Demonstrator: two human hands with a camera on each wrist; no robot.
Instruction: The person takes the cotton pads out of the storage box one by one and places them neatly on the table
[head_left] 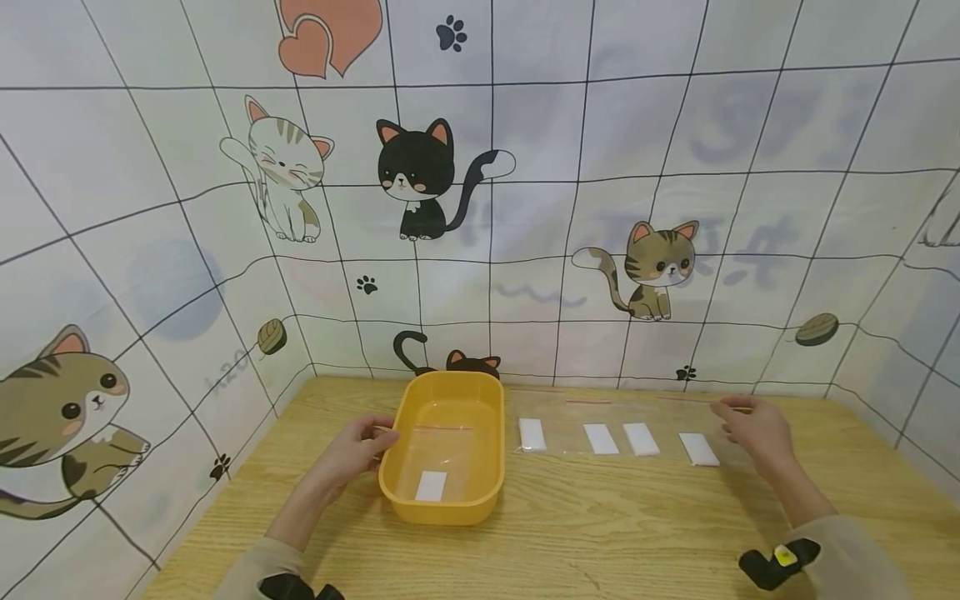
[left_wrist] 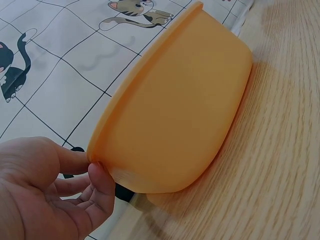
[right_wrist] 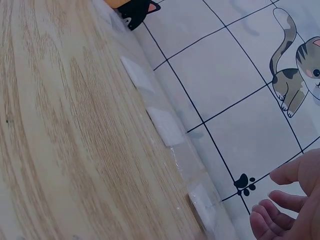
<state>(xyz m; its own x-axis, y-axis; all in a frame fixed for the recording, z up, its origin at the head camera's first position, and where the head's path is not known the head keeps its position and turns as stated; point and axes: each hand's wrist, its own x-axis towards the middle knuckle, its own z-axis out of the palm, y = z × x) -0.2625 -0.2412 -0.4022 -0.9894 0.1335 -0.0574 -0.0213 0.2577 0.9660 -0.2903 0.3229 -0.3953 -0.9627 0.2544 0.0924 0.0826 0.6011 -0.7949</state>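
At the left side of the yellow plastic basin (head_left: 480, 400), my left hand (head_left: 362, 450) pinches the rim between thumb and fingers, clearly seen in the left wrist view. Inside the basin lies a clear zip bag (head_left: 455, 450) with a white rectangle (head_left: 431, 486) in it. To the basin's right, several similar clear zip bags lie in a row, each showing a white rectangle (head_left: 600, 439). My right hand (head_left: 757, 429) hovers by the upper right corner of the rightmost bag (head_left: 678, 417). In the right wrist view its thumb and fingers stand apart, nothing between them.
The wooden table (head_left: 600, 533) stands against a wall covering (head_left: 540, 208) with a grid and cartoon cats. The bags lie along the table's back edge, close to the wall. Black bands (head_left: 780, 562) sit on both wrists.
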